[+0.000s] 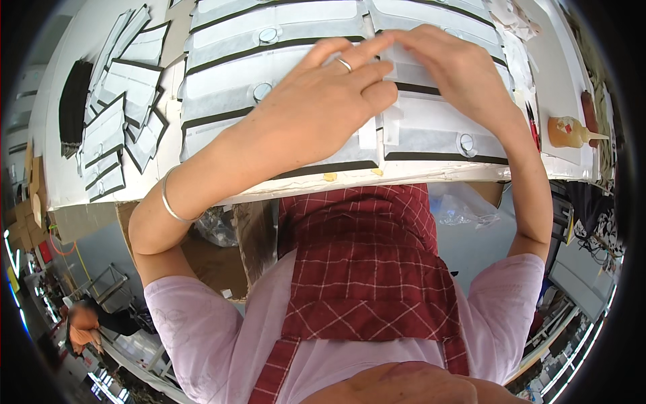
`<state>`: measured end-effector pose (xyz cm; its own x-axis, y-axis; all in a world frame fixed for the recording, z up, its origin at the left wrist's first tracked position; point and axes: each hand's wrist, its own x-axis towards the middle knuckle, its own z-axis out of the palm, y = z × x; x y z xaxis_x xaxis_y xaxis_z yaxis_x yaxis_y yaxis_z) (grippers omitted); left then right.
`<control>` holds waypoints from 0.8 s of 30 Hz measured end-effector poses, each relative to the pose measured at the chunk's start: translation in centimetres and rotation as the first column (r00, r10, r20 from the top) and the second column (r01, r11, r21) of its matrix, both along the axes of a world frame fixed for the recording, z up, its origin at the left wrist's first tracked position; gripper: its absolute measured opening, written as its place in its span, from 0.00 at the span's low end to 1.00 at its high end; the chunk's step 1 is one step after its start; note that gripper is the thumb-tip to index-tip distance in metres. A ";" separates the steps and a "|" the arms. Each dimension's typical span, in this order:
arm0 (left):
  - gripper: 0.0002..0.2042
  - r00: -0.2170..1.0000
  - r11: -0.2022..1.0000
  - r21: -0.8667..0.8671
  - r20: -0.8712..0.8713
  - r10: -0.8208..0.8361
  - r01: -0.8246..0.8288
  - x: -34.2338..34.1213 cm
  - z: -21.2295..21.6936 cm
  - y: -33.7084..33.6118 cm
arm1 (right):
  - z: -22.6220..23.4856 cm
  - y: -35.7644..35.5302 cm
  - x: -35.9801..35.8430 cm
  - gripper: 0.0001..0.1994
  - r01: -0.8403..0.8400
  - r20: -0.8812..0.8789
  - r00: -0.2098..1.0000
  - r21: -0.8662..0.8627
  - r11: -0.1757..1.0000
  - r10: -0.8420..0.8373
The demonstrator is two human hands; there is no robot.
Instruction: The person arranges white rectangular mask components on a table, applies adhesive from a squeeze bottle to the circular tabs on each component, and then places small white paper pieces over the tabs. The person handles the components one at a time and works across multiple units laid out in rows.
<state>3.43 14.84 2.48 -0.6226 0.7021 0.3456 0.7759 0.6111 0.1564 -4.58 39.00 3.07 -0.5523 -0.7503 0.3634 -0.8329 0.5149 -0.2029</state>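
Observation:
Rows of white fabric-like panels with black edges lie across the table, several bearing a small round disc. Over the middle seam between two columns, my left hand, with a ring on one finger, has its index finger reaching forward and its other fingers curled. My right hand comes in from the other side, fingers closed together, its tips meeting the left index fingertip above a panel. Whatever is pinched there is too small or hidden to make out. A pale translucent strip shows beside the left hand.
Loose black-edged panels are piled at the left, near a black bundle. At right stand a bottle of amber liquid with a pointed nozzle and a red-handled tool. Another person is far off at lower left.

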 end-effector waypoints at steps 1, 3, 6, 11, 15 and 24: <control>0.04 0.999 0.999 0.038 -0.033 0.034 -0.033 0.2 0.6 -0.5 | 0.1 0.1 0.0 0.12 0.004 0.064 0.998 -0.106 0.994 0.002; 0.03 0.990 0.988 0.119 -0.093 0.108 -0.097 1.4 2.0 -1.8 | 1.5 0.4 0.9 0.08 0.070 0.318 0.947 -0.107 0.992 -0.032; 0.04 0.976 0.971 0.094 0.010 0.218 -0.218 3.9 2.8 -3.6 | 1.9 -0.2 3.2 0.05 0.108 0.570 0.822 -0.130 0.986 -0.015; 0.09 0.971 0.974 0.149 0.194 0.140 -0.171 7.6 -0.1 -3.8 | 1.1 -2.6 4.2 0.09 0.094 0.596 0.802 -0.077 0.993 -0.030; 0.09 0.966 0.969 0.169 0.218 0.139 -0.177 9.1 -0.6 -3.4 | 0.5 -3.9 3.9 0.12 0.069 0.506 0.861 -0.038 0.997 -0.040; 0.07 0.959 0.965 0.179 0.244 0.143 -0.190 9.1 -1.5 -3.7 | 0.9 -3.5 3.2 0.08 0.152 0.643 0.758 -0.010 0.988 -0.110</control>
